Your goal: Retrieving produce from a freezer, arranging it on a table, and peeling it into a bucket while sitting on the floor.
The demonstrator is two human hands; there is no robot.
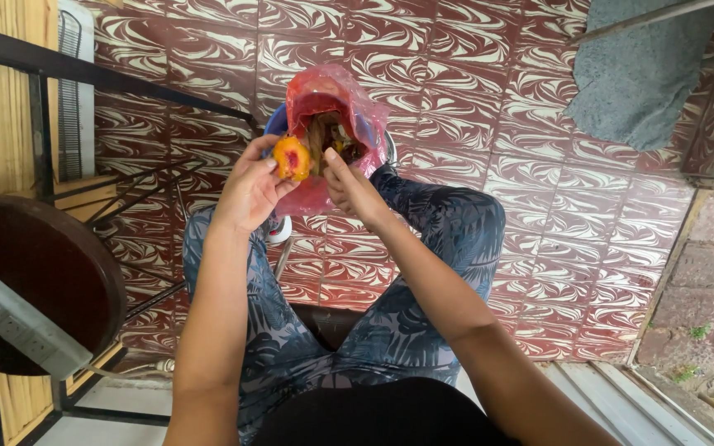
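Note:
My left hand holds an orange, round fruit half with a reddish hollow in its middle, just above my knees. My right hand is beside it, its fingers pinching at the fruit's right edge. Right behind the fruit stands a blue bin lined with a red plastic bag, with brown and yellow scraps inside. I sit with my legs in dark leaf-patterned trousers apart on either side of the bin.
The floor is red-and-white swirl tile. A round dark table with a white power strip stands at the left, beside a black metal frame. A grey mat lies at the top right, and a brick step at the right.

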